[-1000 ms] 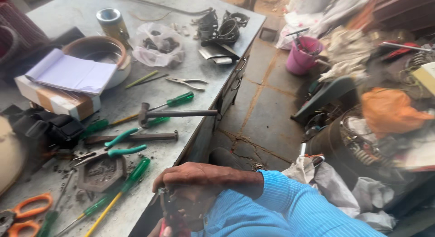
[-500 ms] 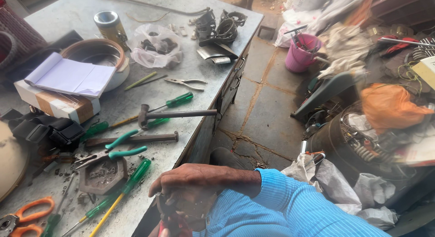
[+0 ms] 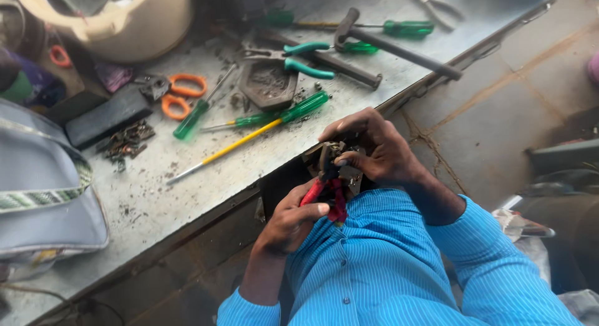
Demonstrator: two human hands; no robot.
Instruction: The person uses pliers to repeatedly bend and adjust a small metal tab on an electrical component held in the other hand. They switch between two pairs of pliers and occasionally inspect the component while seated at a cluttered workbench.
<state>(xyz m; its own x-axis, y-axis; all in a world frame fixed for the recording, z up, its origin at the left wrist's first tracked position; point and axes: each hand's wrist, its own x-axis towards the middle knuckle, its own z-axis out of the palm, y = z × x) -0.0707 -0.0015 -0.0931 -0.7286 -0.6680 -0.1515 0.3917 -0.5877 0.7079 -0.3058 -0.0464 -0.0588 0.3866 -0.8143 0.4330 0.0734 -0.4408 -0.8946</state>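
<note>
The desk (image 3: 206, 182) has a grey metal top, dusty and scattered with small debris; its edge runs diagonally just beyond the right hand (image 3: 374, 148). Directly beyond this hand lie a green-handled screwdriver (image 3: 274, 116) and a thin yellow-shafted tool (image 3: 231, 148), side by side. Further beyond sit a dark hexagonal tray (image 3: 268, 84), teal-handled pliers (image 3: 299, 58) and a hammer (image 3: 387, 42) with a second green-handled screwdriver (image 3: 387, 28) beside it. To the far left of the left hand (image 3: 290, 223) lie orange-handled scissors (image 3: 181, 94), a black flat block (image 3: 106, 117), a pile of small metal parts (image 3: 128, 142), a cream round container (image 3: 118, 20) and a grey bag (image 3: 43, 189).
</note>
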